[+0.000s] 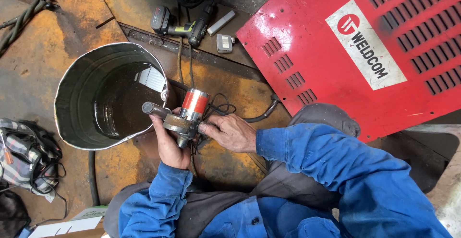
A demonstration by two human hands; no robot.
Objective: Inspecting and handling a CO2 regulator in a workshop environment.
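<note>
Rust-coated, the small metal pump with an orange-banded cylindrical body (186, 115) sits clasped in the left hand (168, 139), fingers wrapped under its housing so the grey outlet pipe pokes out past the fingertips toward the galvanised steel bucket of dark water (72, 74). Just right of those fingers, the right hand (230, 132) pinches the pump's side, apparently steadying it. Beyond the knuckles lie a black cordless drill (185, 24) and a red louvred metal panel (307, 60).
</note>
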